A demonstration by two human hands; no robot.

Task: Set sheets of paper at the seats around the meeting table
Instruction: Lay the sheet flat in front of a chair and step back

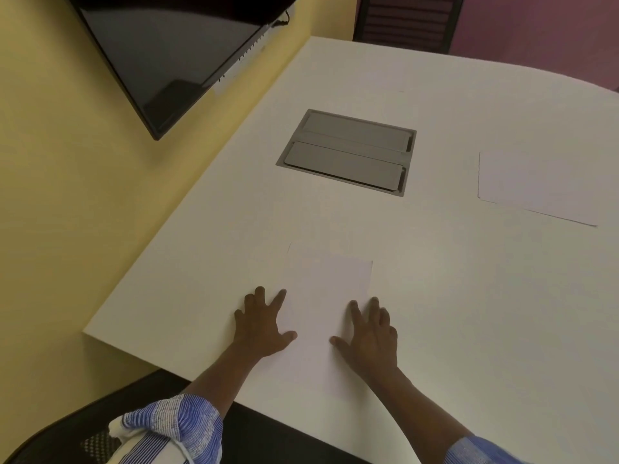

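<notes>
Blue-and-white striped cloth covers the left sleeve at the bottom left of the frame, above the dark mesh of a chair tucked under the near edge of the white table. A matching right sleeve shows at the bottom right.

Both forearms reach up the frame to a sheet of paper lying flat in the lower centre, close to the table's near edge, its long sides running away from the person. The left hand lies open on the sheet's left border, fingers spread and straight, thumb and forefinger on the paper. The right hand mirrors it on the right border, also flat with fingers spread, gripping nothing.

Above the sheet, at mid-frame, a grey cable hatch with two closed flaps is set into the tabletop. A second sheet lies flat at the right of the frame, well apart from the first.

A black screen hangs on the yellow wall at upper left. At the top edge, another dark chair back stands beyond the table's far side.
</notes>
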